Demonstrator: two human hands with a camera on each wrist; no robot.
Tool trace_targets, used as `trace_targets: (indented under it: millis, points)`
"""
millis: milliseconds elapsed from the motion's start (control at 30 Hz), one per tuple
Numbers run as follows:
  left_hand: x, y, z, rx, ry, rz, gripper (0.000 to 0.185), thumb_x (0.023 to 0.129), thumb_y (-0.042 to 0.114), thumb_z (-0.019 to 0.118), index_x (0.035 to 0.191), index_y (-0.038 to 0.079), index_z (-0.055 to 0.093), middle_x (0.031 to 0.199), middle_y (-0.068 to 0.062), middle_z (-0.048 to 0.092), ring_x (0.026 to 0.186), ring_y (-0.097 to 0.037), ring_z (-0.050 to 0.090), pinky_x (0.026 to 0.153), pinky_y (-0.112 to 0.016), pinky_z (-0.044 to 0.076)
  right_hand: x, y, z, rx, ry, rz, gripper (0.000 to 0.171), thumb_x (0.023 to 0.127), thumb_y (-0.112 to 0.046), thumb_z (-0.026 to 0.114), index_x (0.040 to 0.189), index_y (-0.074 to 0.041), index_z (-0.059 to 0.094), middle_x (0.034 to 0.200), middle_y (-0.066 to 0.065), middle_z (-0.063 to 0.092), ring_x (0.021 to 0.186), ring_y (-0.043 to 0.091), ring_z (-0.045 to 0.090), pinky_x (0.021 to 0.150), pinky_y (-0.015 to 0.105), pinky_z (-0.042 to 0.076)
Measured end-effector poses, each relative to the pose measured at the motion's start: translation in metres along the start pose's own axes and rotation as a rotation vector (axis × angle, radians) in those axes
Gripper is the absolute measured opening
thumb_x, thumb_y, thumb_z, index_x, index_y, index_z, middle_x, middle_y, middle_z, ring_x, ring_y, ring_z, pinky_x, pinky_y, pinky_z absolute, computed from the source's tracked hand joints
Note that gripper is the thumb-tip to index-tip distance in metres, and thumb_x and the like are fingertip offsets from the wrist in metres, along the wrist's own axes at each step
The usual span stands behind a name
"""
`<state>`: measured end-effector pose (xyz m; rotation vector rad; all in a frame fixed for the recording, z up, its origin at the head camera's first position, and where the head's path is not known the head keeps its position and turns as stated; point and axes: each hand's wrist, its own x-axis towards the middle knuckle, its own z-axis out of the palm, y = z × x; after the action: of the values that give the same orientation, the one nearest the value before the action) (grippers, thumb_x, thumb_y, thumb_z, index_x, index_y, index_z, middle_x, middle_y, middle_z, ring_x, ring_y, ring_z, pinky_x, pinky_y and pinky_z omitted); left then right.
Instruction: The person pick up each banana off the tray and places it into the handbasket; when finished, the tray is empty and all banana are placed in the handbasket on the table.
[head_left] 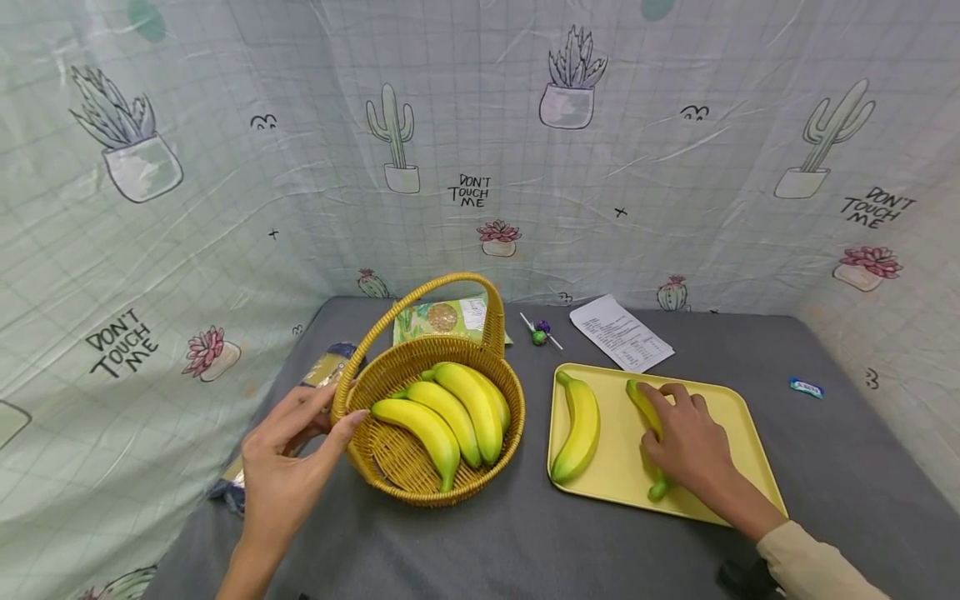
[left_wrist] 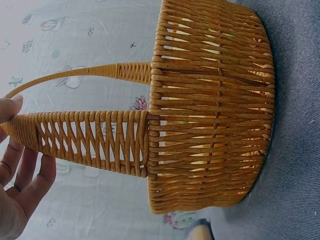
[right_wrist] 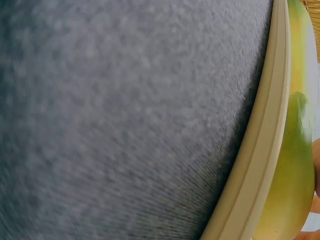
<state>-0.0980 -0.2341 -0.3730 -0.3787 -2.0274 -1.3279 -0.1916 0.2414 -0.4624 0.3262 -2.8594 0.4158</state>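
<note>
My left hand (head_left: 288, 471) pinches the handle of a woven yellow basket (head_left: 393, 457) between thumb and fingers, on its left side. The handle (left_wrist: 92, 142) and the woven wall fill much of the left wrist view. Several yellow bananas (head_left: 446, 417) with green tips lie inside the basket. On the right, my right hand (head_left: 690, 442) grips a banana (head_left: 642, 402) lying on a pale yellow tray (head_left: 618, 442); the hand covers its middle. Another banana (head_left: 577, 429) rests along the tray's left side. The right wrist view catches the tray's edge (right_wrist: 260, 165) and fingertips against the gripped banana (right_wrist: 290, 195).
Behind the basket lies a green packet (head_left: 442, 319); a blue and yellow packet (head_left: 330, 365) sits left of it. Two lollipops (head_left: 540, 335) and a printed paper (head_left: 621, 332) are farther back. A small blue-green wrapper (head_left: 806, 387) lies right of the tray.
</note>
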Motion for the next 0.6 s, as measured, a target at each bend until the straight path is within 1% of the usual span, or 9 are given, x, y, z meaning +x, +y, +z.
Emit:
trace_targets:
  millis: [233,300,533,600]
  points:
    - [-0.002,-0.003,-0.001,0.004,0.003,0.008,0.057,0.081,-0.021,0.081,0.132,0.003,0.074,0.107,-0.018,0.071,0.077,-0.015,0.067,0.075,-0.019,0.060,0.003,0.002,-0.001,0.005,0.007,-0.005,0.063,0.081,-0.007,0.069,0.144,-0.008,0.060,0.128,0.026,0.055,0.106,0.049,0.055,0.048,0.053,0.051]
    - [-0.002,-0.003,0.000,0.007,0.005,0.010,0.057,0.081,-0.022,0.081,0.132,0.003,0.074,0.107,-0.019,0.070,0.077,-0.015,0.067,0.073,-0.019,0.060,0.005,0.001,-0.002,0.013,0.018,-0.003,0.063,0.082,-0.007,0.070,0.144,-0.008,0.060,0.128,0.026,0.055,0.107,0.049,0.054,0.048,0.053,0.050]
    - [0.001,-0.001,0.001,0.000,0.016,0.056,0.057,0.078,-0.027,0.078,0.130,-0.003,0.073,0.102,-0.024,0.068,0.076,-0.013,0.067,0.070,-0.016,0.058,0.013,-0.004,-0.009,0.019,0.080,-0.031,0.063,0.082,-0.007,0.070,0.144,-0.009,0.061,0.127,0.027,0.057,0.106,0.048,0.055,0.045,0.049,0.048]
    - [0.001,-0.001,0.001,0.002,0.013,0.047,0.057,0.078,-0.026,0.079,0.130,-0.002,0.074,0.102,-0.023,0.069,0.076,-0.013,0.067,0.070,-0.016,0.059,0.014,-0.006,-0.012,0.022,0.090,-0.043,0.064,0.081,-0.006,0.069,0.144,-0.009,0.061,0.127,0.026,0.057,0.105,0.047,0.055,0.044,0.048,0.047]
